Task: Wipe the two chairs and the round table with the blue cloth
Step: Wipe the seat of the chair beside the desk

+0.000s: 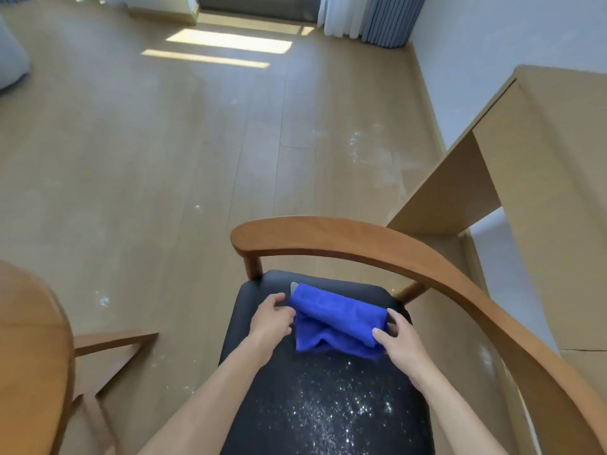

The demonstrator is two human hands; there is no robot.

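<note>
A folded blue cloth (335,320) lies on the far half of a chair's black seat (315,408). My left hand (271,318) grips the cloth's left edge. Its right edge is pinched by my right hand (399,341). White specks are scattered over the near part of the seat. The chair's curved wooden back rail (394,247) arcs from the far left round to the near right. The round wooden table (26,356) shows at the lower left edge.
A light wooden desk (532,165) stands against the wall on the right, close to the chair. A wooden chair part (111,341) sits beside the table. White specks dot the wooden floor (164,159). Curtains (377,18) hang at the far end.
</note>
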